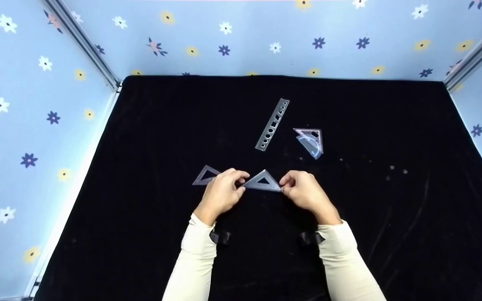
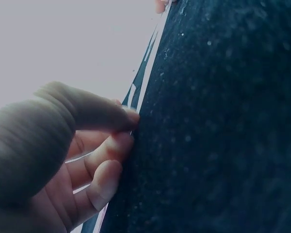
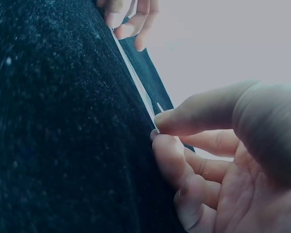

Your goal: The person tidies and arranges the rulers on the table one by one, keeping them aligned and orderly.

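A clear set square (image 1: 251, 184) with a triangular cut-out lies between the two hands, its long edge toward the person. My left hand (image 1: 223, 193) pinches its left corner between thumb and fingers, and my right hand (image 1: 306, 193) pinches the right corner. The left wrist view shows the left hand (image 2: 87, 141) gripping the thin edge close over the black cloth. In the right wrist view the right hand (image 3: 208, 150) holds the other end of that edge. Another clear set square (image 1: 201, 180) lies partly hidden behind the left hand.
Farther back lies a clear ruler (image 1: 274, 124) with shaped holes. To its right, a pinkish set square (image 1: 308, 130) and a bluish protractor-marked piece (image 1: 306, 143) overlap. Black cloth (image 1: 161, 121) covers the table, with flowered blue walls (image 1: 257, 37) around it.
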Action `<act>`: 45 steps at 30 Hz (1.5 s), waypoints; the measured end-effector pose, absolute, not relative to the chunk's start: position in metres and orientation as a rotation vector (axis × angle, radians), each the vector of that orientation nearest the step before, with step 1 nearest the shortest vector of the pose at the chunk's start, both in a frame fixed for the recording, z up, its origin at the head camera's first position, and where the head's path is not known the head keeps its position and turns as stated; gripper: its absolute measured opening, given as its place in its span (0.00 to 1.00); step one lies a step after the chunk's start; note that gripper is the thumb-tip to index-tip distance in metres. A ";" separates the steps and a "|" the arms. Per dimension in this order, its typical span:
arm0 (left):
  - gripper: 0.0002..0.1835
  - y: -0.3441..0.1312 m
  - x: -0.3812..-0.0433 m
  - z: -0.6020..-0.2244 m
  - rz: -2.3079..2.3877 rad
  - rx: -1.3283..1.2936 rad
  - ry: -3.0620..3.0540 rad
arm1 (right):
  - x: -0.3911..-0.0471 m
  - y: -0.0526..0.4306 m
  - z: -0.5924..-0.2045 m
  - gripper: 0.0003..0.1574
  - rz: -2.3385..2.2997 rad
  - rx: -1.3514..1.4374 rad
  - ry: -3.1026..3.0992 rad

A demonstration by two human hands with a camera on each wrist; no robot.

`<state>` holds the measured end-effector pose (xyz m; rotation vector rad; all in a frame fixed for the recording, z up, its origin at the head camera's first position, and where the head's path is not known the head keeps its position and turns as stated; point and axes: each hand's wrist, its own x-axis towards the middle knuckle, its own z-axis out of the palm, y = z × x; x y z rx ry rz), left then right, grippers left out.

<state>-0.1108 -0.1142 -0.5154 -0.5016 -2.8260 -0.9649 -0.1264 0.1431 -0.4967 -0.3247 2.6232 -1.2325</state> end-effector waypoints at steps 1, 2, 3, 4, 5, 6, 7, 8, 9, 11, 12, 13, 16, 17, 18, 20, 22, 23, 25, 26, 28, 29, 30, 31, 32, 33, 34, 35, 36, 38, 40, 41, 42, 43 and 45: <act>0.18 -0.114 -0.111 -0.515 -0.969 -0.502 -2.831 | -0.126 0.143 -0.497 0.08 -1.236 -0.326 2.624; 0.18 -0.114 -0.111 -0.515 -0.972 -0.502 -2.837 | -0.126 0.143 -0.497 0.08 -1.242 -0.328 2.625; 0.18 -0.113 -0.111 -0.515 -0.976 -0.497 -2.845 | -0.126 0.143 -0.497 0.08 -1.249 -0.329 2.624; 0.18 -0.113 -0.112 -0.515 -0.977 -0.490 -2.851 | -0.126 0.143 -0.497 0.08 -1.254 -0.333 2.624; 0.18 -0.113 -0.112 -0.515 -0.975 -0.481 -2.856 | -0.126 0.143 -0.497 0.08 -1.260 -0.334 2.624; 0.18 -0.112 -0.112 -0.515 -0.976 -0.471 -2.860 | -0.126 0.143 -0.497 0.08 -1.264 -0.335 2.624; 0.18 -0.112 -0.112 -0.515 -0.976 -0.456 -2.867 | -0.126 0.144 -0.498 0.07 -1.268 -0.332 2.624; 0.17 -0.112 -0.112 -0.515 -0.976 -0.442 -2.871 | -0.126 0.144 -0.498 0.07 -1.271 -0.334 2.624; 0.17 -0.111 -0.112 -0.515 -0.974 -0.428 -2.877 | -0.126 0.143 -0.498 0.07 -1.276 -0.331 2.621; 0.16 -0.111 -0.112 -0.515 -0.969 -0.407 -2.881 | -0.126 0.143 -0.499 0.07 -1.282 -0.320 2.619; 0.16 -0.110 -0.112 -0.515 -0.968 -0.395 -2.882 | -0.126 0.143 -0.499 0.07 -1.286 -0.317 2.618; 0.16 -0.110 -0.112 -0.516 -0.968 -0.386 -2.881 | -0.126 0.143 -0.499 0.07 -1.293 -0.312 2.615; 0.15 -0.109 -0.112 -0.516 -0.971 -0.363 -2.865 | -0.126 0.142 -0.498 0.07 -1.319 -0.304 2.608; 0.14 -0.109 -0.112 -0.516 -0.972 -0.355 -2.859 | -0.126 0.141 -0.498 0.07 -1.328 -0.305 2.605; 0.14 -0.109 -0.112 -0.516 -0.975 -0.349 -2.854 | -0.126 0.141 -0.498 0.07 -1.337 -0.306 2.603; 0.14 -0.109 -0.112 -0.516 -0.978 -0.338 -2.846 | -0.126 0.141 -0.498 0.08 -1.354 -0.308 2.599; 0.14 -0.109 -0.112 -0.517 -0.976 -0.334 -2.843 | -0.126 0.141 -0.498 0.08 -1.370 -0.308 2.596; 0.14 -0.109 -0.111 -0.517 -0.974 -0.333 -2.842 | -0.126 0.140 -0.499 0.08 -1.380 -0.303 2.593; 0.13 -0.109 -0.111 -0.517 -0.971 -0.333 -2.843 | -0.126 0.140 -0.499 0.08 -1.406 -0.296 2.584; 0.13 -0.109 -0.111 -0.517 -0.970 -0.333 -2.843 | -0.126 0.140 -0.499 0.08 -1.420 -0.293 2.576; 0.13 -0.108 -0.111 -0.517 -0.971 -0.332 -2.843 | -0.126 0.140 -0.500 0.08 -1.453 -0.280 2.557; 0.13 -0.108 -0.111 -0.518 -0.970 -0.332 -2.844 | -0.126 0.139 -0.500 0.08 -1.471 -0.272 2.544; 0.13 -0.108 -0.111 -0.518 -0.971 -0.331 -2.844 | -0.126 0.139 -0.499 0.08 -1.485 -0.264 2.532; 0.13 -0.108 -0.111 -0.518 -0.970 -0.330 -2.844 | -0.126 0.139 -0.499 0.08 -1.499 -0.258 2.521; 0.13 -0.108 -0.111 -0.518 -0.968 -0.330 -2.845 | -0.126 0.138 -0.499 0.08 -1.513 -0.251 2.509; 0.13 -0.108 -0.112 -0.518 -0.964 -0.329 -2.847 | -0.126 0.138 -0.499 0.08 -1.525 -0.245 2.500; 0.13 -0.108 -0.112 -0.518 -0.962 -0.328 -2.849 | -0.126 0.138 -0.499 0.08 -1.536 -0.239 2.492; 0.13 -0.108 -0.112 -0.518 -0.960 -0.328 -2.850 | -0.126 0.138 -0.499 0.08 -1.545 -0.235 2.487; 0.13 -0.108 -0.112 -0.519 -0.959 -0.328 -2.852 | -0.126 0.138 -0.500 0.09 -1.554 -0.232 2.480; 0.13 -0.108 -0.112 -0.519 -0.954 -0.327 -2.855 | -0.126 0.137 -0.501 0.09 -1.570 -0.224 2.468; 0.13 -0.108 -0.111 -0.519 -0.951 -0.327 -2.856 | -0.126 0.137 -0.501 0.10 -1.579 -0.215 2.459; 0.13 -0.108 -0.111 -0.519 -0.948 -0.327 -2.856 | -0.126 0.137 -0.501 0.10 -1.584 -0.210 2.452; 0.13 -0.108 -0.111 -0.519 -0.947 -0.327 -2.855 | -0.127 0.137 -0.501 0.10 -1.587 -0.206 2.450; 0.13 -0.108 -0.111 -0.519 -0.945 -0.329 -2.855 | -0.126 0.137 -0.500 0.10 -1.588 -0.203 2.449; 0.13 -0.108 -0.111 -0.519 -0.940 -0.332 -2.853 | -0.126 0.136 -0.500 0.09 -1.591 -0.199 2.447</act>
